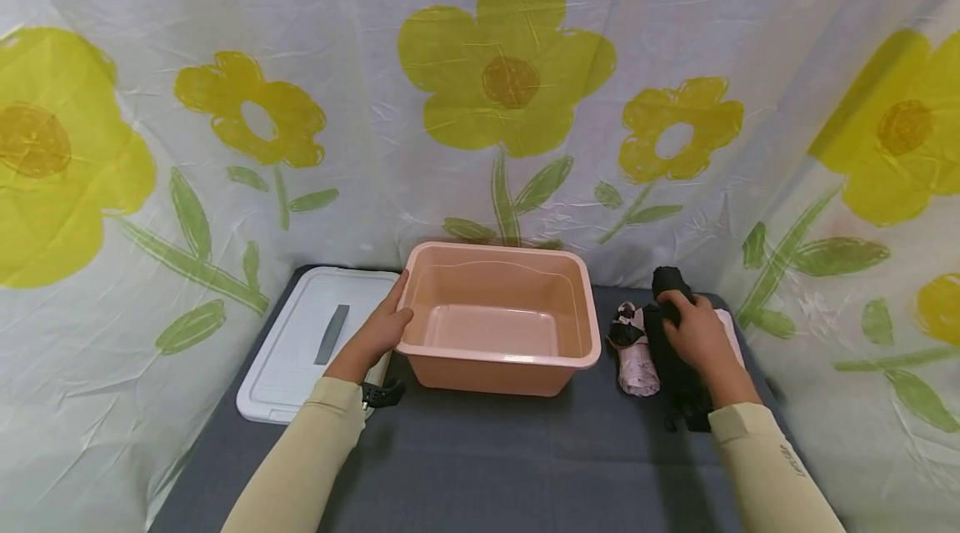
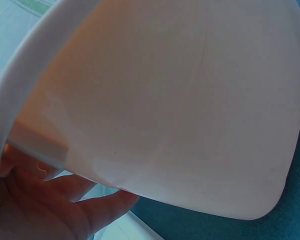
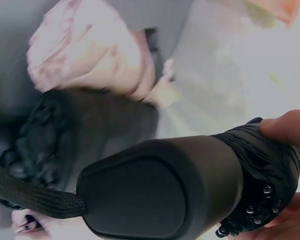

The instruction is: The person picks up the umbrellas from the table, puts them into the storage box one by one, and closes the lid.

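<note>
My right hand [image 1: 697, 333] grips a folded black umbrella [image 1: 667, 283] with ribs bunched near its handle. Its blunt handle end [image 3: 135, 195] and wrist strap [image 3: 35, 197] fill the front of the right wrist view. Close below lies another black umbrella [image 1: 671, 366], with a pink patterned umbrella [image 1: 637, 362] to its left. A second pink umbrella [image 3: 85, 50] shows at the other side, mostly covered by my hand in the head view. At the left end of a peach plastic basin [image 1: 491, 374], my left hand [image 1: 381, 333] holds the rim, fingers [image 2: 107, 207] against the outer wall.
A white lid [image 1: 288, 349] with a grey handle [image 1: 332, 334] lies left of the basin, partly under my left arm. Everything stands on a dark grey tabletop [image 1: 480, 466]. A flower-printed curtain [image 1: 360, 99] encloses the back and both sides.
</note>
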